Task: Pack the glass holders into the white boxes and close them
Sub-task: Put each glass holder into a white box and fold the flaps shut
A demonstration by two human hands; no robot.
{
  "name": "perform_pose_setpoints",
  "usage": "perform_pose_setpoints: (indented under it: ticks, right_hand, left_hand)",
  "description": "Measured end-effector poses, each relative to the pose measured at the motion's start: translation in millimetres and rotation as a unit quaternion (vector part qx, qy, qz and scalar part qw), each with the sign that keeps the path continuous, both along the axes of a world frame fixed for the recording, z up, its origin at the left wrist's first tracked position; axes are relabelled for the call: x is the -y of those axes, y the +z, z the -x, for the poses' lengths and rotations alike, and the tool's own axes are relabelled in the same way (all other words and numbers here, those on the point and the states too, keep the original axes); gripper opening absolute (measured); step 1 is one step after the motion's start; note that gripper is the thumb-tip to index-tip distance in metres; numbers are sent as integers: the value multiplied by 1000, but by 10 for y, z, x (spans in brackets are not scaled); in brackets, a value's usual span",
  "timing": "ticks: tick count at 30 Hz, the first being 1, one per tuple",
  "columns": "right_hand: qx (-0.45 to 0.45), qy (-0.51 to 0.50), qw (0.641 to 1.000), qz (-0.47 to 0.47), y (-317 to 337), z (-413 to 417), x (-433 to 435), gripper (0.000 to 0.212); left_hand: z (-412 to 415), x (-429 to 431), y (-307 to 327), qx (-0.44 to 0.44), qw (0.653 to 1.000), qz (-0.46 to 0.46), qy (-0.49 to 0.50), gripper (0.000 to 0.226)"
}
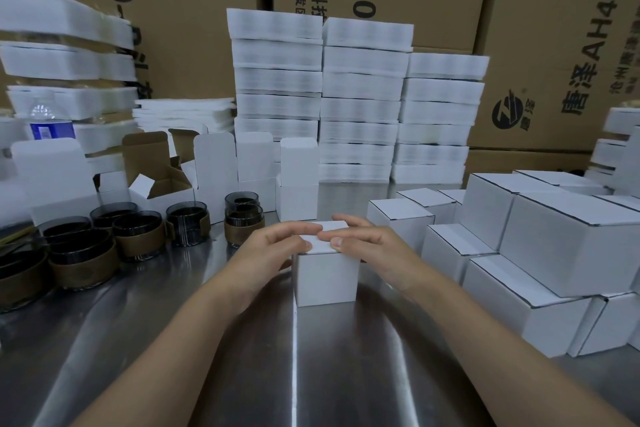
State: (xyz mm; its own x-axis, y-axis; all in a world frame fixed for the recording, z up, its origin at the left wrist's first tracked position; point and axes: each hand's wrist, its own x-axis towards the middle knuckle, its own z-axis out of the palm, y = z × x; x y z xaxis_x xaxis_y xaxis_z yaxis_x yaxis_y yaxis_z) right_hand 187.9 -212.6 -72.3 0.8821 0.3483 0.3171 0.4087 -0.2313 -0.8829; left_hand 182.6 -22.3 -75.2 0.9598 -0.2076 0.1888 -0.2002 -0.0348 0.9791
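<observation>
The white box (325, 276) stood upright on the steel table (294, 367), right in the middle of my view and close in front of me. Both hands were on its lid. The left hand (277, 248) came in from the left with its fingers curved over the top flap and its thumb at the front edge, and the right hand (369, 243) mirrored it from the other side, so each was pinching the lid rather than lying flat on it. The flap looked not quite level, its back edge a little higher than the front. I could not see inside the box. To the left, apart from it, sat the glass holders (83, 265), dark glass cups with brown bands round them, grouped near the table's left edge, with two more stacked one on the other (243, 218) nearer the middle. Behind those stood the open boxes (298, 199) with their lids up. On my right the closed boxes (568, 243) were piled in two layers, touching each other. Further back rose tall stacks of flat white sheets (360, 97), a water bottle (48, 123) at far left, and brown cartons (536, 45) forming the wall behind.
</observation>
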Motion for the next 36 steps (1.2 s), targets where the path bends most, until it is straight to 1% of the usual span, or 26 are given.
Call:
perform_pose_setpoints:
  ticks: [6,8,10,11,12,13,14,15,17,20,22,24,26,29,31,34,36]
  right_hand:
    - [4,-3,1000,19,-14,-8,-2,28]
    - [25,-42,998,50,-13,-16,-15,27]
    - [72,-125,985,92,-39,-49,-19,25]
    - [111,-175,969,135,-60,-67,-16,26]
    - [160,-222,944,184,-77,-71,-23,29]
    - [208,-253,918,222,-90,-62,-34,30]
    - [248,-265,901,238,-96,-42,-52,29]
    - [271,-261,895,240,-98,-11,-78,30]
    - [293,-233,895,241,-92,51,-125,34]
    - [303,-199,895,262,-99,84,-168,39]
    - [309,-199,892,263,-117,71,-176,34]
    - [329,-232,880,253,-135,37,-169,28]
    - [340,-271,865,252,-142,2,-156,25]
    - [327,-302,854,269,-145,-43,-98,39]
    - [297,-299,863,280,-141,-45,-76,45]
    - [304,-278,866,284,-146,-46,-65,37]
    - [310,-263,860,307,-150,-45,-88,37]
  left_hand:
    - [8,6,-15,2,1000,-10,10,28]
    - [-8,34,-61,34,998,-36,36,24]
    - [-21,78,-114,85,991,-87,50,23]
    - [-21,99,-140,106,986,-121,44,32]
    - [-26,111,-168,115,982,-149,33,45]
    - [-35,111,-200,112,979,-167,21,58]
    - [-51,99,-226,103,979,-177,13,71]
    - [-69,79,-250,95,979,-180,8,82]
    - [-107,49,-276,85,981,-175,10,98]
    - [-142,34,-300,82,979,-186,21,108]
    - [-146,31,-306,80,977,-198,22,111]
    - [-140,29,-304,86,972,-217,22,110]
    - [-122,32,-295,89,966,-240,25,106]
    - [-118,42,-295,86,961,-261,37,99]
    - [-118,44,-297,88,957,-273,39,96]
    - [-125,47,-313,91,955,-279,32,93]
    - [-126,43,-326,90,953,-287,26,91]
